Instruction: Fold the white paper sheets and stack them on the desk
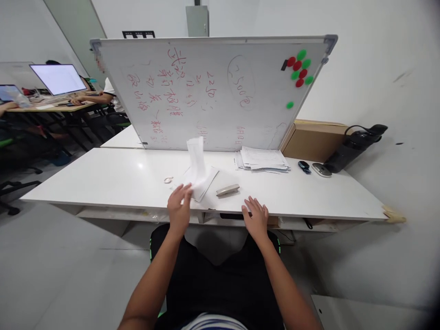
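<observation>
My left hand (pixel 179 206) pinches the lower end of a folded strip of white paper (pixel 196 161) that stands upright above the white table (pixel 103 176). More white sheets (pixel 206 181) lie flat under it. My right hand (pixel 256 216) rests open at the table's front edge, fingers spread, holding nothing. A grey stapler (pixel 227 189) lies just left of and beyond the right hand. A small ring-shaped object (pixel 167 180) sits left of the sheets.
A whiteboard (pixel 213 91) with red writing and magnets leans at the table's back. A paper stack (pixel 263 160), a small dark object (pixel 304 167), a mouse (pixel 321 170), a black bottle (pixel 354 146) and a cardboard box (pixel 314 140) are at right. People sit at monitors (pixel 58 79) far left.
</observation>
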`<state>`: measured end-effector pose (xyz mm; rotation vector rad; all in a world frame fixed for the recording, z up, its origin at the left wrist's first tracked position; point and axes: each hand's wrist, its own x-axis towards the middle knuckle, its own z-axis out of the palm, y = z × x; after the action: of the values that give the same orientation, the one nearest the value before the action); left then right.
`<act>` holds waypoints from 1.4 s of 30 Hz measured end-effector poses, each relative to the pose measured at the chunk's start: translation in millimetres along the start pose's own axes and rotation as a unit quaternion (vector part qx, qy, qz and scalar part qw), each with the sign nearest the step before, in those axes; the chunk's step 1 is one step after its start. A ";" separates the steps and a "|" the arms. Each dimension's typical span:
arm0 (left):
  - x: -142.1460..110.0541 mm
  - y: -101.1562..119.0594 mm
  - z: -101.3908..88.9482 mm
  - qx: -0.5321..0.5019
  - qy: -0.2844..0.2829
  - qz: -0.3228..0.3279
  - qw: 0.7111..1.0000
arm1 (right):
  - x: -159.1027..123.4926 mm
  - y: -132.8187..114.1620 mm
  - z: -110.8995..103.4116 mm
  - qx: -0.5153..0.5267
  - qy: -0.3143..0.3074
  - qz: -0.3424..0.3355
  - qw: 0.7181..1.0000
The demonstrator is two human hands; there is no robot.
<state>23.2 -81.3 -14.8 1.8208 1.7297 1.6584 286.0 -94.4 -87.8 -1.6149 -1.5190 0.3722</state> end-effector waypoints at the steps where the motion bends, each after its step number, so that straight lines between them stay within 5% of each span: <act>1: -8.5 10.5 -3.1 0.031 -0.021 0.069 0.997 | -3.5 -9.3 -7.9 0.077 -0.036 0.035 0.996; 4: -36.2 30.2 -4.6 0.100 -0.094 0.240 0.961 | -24.3 -37.6 -29.7 0.376 -0.161 0.096 0.907; 6: -53.5 34.0 0.0 0.120 -0.117 0.302 0.939 | -42.6 -48.9 -35.9 0.470 -0.201 0.123 0.851; 10: -81.0 32.4 11.1 0.117 -0.148 0.348 0.918 | -69.6 -40.5 -23.0 0.406 -0.108 0.233 0.877; 13: -90.1 28.5 12.8 0.103 -0.189 0.356 0.909 | -79.9 -19.3 -10.4 0.394 -0.044 0.313 0.863; 17: -74.9 15.9 6.7 0.142 -0.230 0.294 0.917 | -93.5 3.0 -13.1 0.405 -0.001 0.360 0.840; 22: -25.0 -6.8 4.0 0.237 -0.230 0.161 0.930 | -106.9 11.1 -25.8 0.441 0.030 0.408 0.799; 28: 20.9 -41.9 22.4 0.269 -0.268 0.070 0.922 | -107.5 -1.3 -29.2 0.441 0.052 0.408 0.798; 33: 32.2 -67.2 30.6 0.240 -0.303 0.010 0.922 | -103.5 -12.2 -26.9 0.437 0.052 0.412 0.798; 42: 28.9 -71.4 29.7 0.208 -0.287 -0.012 0.935 | -96.7 -26.5 -17.7 0.429 0.027 0.384 0.817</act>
<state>-6.7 -19.0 -60.0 2.1457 1.8802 0.6516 260.7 -192.9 -90.1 -1.3542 -0.4030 1.2378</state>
